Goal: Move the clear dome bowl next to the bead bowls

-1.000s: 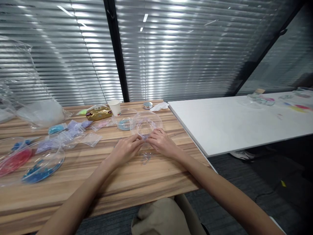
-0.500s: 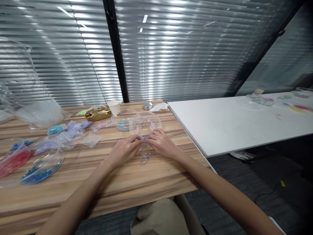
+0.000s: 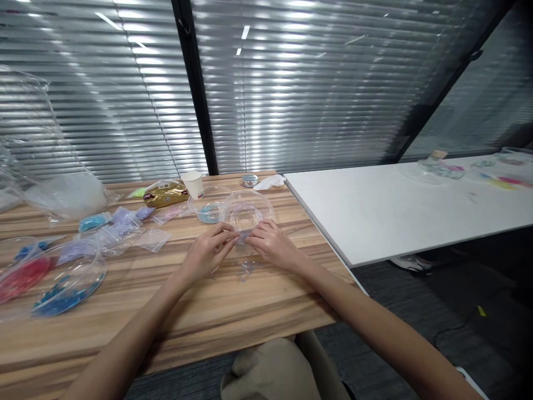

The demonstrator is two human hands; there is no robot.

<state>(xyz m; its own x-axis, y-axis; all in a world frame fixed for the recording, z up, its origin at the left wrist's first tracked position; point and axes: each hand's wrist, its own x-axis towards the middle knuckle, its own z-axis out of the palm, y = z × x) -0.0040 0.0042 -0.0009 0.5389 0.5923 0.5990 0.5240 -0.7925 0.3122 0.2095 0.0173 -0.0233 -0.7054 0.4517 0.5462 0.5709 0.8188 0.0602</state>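
Observation:
At the near rim of a clear plastic bowl (image 3: 246, 199), both hands meet. My left hand (image 3: 212, 247) is closed, thumb and fingertips pinched at the left side of a small purplish, see-through thing (image 3: 244, 235). From the right, the bent fingers of my right hand (image 3: 270, 243) pinch the same thing. Its kind is too small and too covered to make out. Purplish bits line the bowl's bottom. Just below the hands, a scrap of clear plastic (image 3: 246, 269) lies on the wooden table (image 3: 250, 311).
Behind the bowl stand a clear dish with blue bits (image 3: 210, 213), a paper cup (image 3: 192, 184), a gold packet (image 3: 165, 194) and a round tin (image 3: 250, 180). Purple bags (image 3: 120, 228) and dishes of blue beads (image 3: 69, 297) and red beads (image 3: 25, 278) are leftward. A white table (image 3: 358, 216) adjoins rightward.
My left hand has shifted slightly left and opened a little gap from the right hand, so more of the purplish thing shows between the fingertips. The bowl stays in place.

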